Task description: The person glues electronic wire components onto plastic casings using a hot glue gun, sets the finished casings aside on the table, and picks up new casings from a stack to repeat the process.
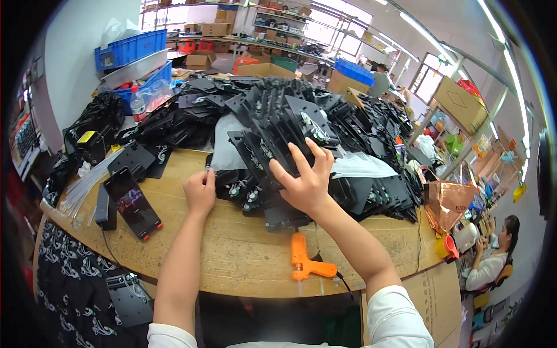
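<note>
Black flat plates (249,153) with small white-wired parts are heaped in a tall, leaning pile in front of me. My right hand (307,180) lies against the front of this pile, fingers spread over the plates' edges. To its left, my left hand (200,191) is closed near the tabletop, beside a white foam sheet (225,142) tucked among the plates. Whatever its fingers hold is too small to make out. A second white foam sheet (362,165) sticks out right of my right hand. Below that hand, an orange glue gun (307,261) rests near the table's front edge.
A phone (130,203) leans by a dark box (104,209) on the wooden table (243,261). White strips (87,185) and a bottle (138,104) are at left, near blue crates (130,49). More plates fill a container (69,290) below left. Another person (493,255) sits at right.
</note>
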Available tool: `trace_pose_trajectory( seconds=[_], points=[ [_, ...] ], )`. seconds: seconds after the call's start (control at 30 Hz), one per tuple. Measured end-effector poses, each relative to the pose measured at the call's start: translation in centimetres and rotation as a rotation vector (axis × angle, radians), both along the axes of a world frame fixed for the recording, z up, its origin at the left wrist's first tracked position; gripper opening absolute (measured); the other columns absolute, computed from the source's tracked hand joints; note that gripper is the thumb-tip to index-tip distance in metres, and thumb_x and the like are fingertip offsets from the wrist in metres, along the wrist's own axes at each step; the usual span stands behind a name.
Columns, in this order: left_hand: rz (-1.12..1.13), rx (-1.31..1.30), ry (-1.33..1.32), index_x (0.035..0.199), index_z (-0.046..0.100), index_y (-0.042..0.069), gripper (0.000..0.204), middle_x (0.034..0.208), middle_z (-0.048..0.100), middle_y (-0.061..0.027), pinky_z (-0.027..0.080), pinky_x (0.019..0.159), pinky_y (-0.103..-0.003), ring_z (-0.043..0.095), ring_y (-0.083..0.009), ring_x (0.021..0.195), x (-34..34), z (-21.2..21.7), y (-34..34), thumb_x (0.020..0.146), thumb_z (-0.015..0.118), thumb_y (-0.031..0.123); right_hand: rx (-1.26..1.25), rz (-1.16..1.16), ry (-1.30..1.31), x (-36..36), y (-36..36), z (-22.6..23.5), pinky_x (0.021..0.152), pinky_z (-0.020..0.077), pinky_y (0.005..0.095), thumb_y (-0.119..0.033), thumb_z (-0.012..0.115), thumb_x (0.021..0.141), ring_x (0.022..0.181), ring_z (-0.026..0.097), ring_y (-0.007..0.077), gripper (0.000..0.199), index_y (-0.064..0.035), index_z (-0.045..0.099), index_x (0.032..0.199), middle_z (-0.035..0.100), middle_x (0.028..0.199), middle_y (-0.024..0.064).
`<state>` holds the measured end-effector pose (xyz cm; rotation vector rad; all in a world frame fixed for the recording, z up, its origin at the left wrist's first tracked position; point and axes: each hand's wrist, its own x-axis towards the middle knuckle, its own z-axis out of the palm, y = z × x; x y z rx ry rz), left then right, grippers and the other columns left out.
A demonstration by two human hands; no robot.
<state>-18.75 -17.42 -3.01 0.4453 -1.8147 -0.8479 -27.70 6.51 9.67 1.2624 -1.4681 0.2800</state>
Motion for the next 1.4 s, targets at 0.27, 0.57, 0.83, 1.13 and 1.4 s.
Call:
trace_pose_trajectory(
  seconds=[0.27,0.57,0.83,1.13,1.4],
  points=[
    [0.003,0.030,-0.067,0.062,0.052,-0.003,0.040,0.061,0.053,-0.0209,0.039,0.056,-0.045,0.054,-0.0371,0.058,0.5,0.1,-0.4,0.091,0.062,0.023,0.019,0.004,-0.047,0.6,-2.3,0.4,0.086,0.0366,0.0527,-0.015,0.074,0.047,0.115,0.048,0.0414,0.058,-0.0253,0.069,0.104,0.060,0.122,0.0166],
    [0.144,-0.174,0.185,0.070,0.055,0.006,0.031,0.071,0.054,-0.0152,0.039,0.068,-0.044,0.052,-0.0363,0.073,2.0,2.0,1.7,0.092,0.060,0.027,0.093,0.079,0.064,2.5,-8.1,4.6,0.086,0.0365,0.0526,-0.017,0.060,0.078,0.112,0.052,0.0370,0.032,-0.0331,0.068,0.105,0.062,0.113,0.0144],
    [-0.015,-0.782,0.486,0.082,0.055,0.015,0.037,0.090,0.052,-0.0043,0.038,0.079,-0.043,0.051,-0.0250,0.088,3.9,6.0,7.6,0.091,0.056,0.051,0.218,0.144,0.157,2.9,-18.5,0.3,0.083,0.0381,0.0597,-0.023,0.057,0.084,0.113,0.051,0.0364,0.030,-0.0357,0.061,0.110,0.062,0.105,0.0127],
    [-0.014,-0.624,0.741,0.077,0.056,0.014,0.032,0.085,0.053,-0.0031,0.042,0.069,-0.039,0.048,-0.0251,0.081,9.6,13.4,14.5,0.090,0.059,0.043,0.367,-0.041,-0.015,7.9,-23.8,-5.4,0.082,0.0403,0.0627,-0.025,0.065,0.080,0.112,0.050,0.0380,0.040,-0.0281,0.059,0.120,0.062,0.099,0.0152],
    [0.073,-0.359,0.490,0.076,0.055,0.008,0.024,0.082,0.054,-0.0081,0.043,0.068,-0.040,0.049,-0.0271,0.078,15.5,8.5,15.2,0.087,0.055,0.029,0.675,-0.173,-0.190,9.1,-22.1,-5.2,0.088,0.0386,0.0566,-0.032,0.080,0.067,0.129,0.041,0.0445,0.076,-0.0367,0.049,0.137,0.056,0.126,0.0220]
  ],
)
